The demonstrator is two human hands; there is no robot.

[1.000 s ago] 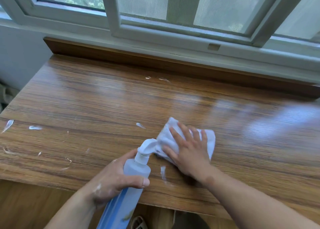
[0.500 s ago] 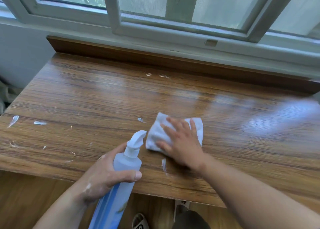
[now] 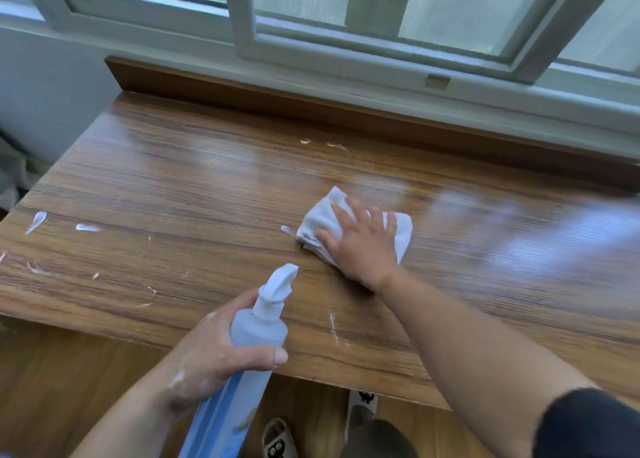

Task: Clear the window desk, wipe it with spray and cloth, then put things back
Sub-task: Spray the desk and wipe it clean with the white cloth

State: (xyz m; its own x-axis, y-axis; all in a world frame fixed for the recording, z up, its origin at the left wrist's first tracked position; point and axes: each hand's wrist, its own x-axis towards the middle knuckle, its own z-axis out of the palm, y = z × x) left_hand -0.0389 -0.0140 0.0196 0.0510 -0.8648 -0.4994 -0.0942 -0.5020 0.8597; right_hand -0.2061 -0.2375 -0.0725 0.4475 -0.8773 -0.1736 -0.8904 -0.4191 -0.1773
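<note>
The wooden window desk [image 3: 173, 187] fills the view, with white smears of cleaner scattered on its left and front parts. My right hand [image 3: 360, 246] lies flat with spread fingers on a folded white cloth [image 3: 320, 220] near the desk's middle and presses it onto the wood. My left hand [image 3: 214, 353] grips a translucent spray bottle [image 3: 258, 329] with a blue label, held over the front edge, its white nozzle pointing up and to the right toward the cloth.
A raised wooden ledge [image 3: 242, 92] runs along the desk's back under the white window frame [image 3: 346, 59]. The desk's right part shines wet. Below the front edge I see wooden floor and slippers [image 3: 277, 440].
My right hand has slid the cloth away from me and to the right, past a white streak near the front edge. The left hand has kept hold of the bottle, now apart from the cloth.
</note>
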